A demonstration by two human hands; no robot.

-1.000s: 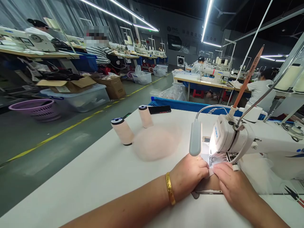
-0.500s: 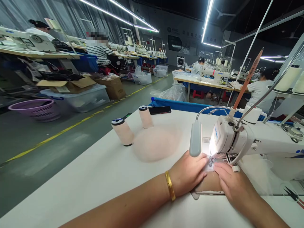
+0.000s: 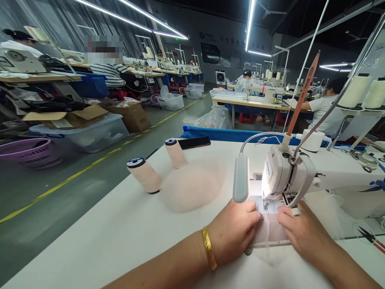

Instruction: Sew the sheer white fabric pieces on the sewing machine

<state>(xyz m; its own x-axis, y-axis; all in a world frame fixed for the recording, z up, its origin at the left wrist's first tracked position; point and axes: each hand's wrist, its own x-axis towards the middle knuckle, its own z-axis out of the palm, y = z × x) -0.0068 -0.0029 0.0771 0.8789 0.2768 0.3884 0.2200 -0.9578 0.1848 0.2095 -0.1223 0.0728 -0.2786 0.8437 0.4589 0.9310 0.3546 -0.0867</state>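
Observation:
Sheer white fabric [image 3: 267, 230] lies under the needle area of a white sewing machine [image 3: 272, 170] and drapes toward me over the table edge. My left hand [image 3: 234, 226] is closed, its curled fingers pinching the fabric left of the presser foot [image 3: 265, 204]. On the other side, my right hand [image 3: 300, 226] is closed on the fabric too, thumb and forefinger together, partly behind the machine's thread guard. The fabric is stretched between both hands. A grey lamp [image 3: 241, 178] shines on the spot from above my left hand.
Two peach thread cones [image 3: 147, 176] and a pile of sheer peach fabric [image 3: 192, 184] sit on the white table [image 3: 120, 241] at left. Behind them is a black phone [image 3: 195, 143]. Red-handled snips [image 3: 373, 240] lie at right. Several people sit at machines beyond.
My hands have drawn apart and slightly toward me, from beside the presser foot. The fabric between them now shows spread out. The view has turned a little to the right.

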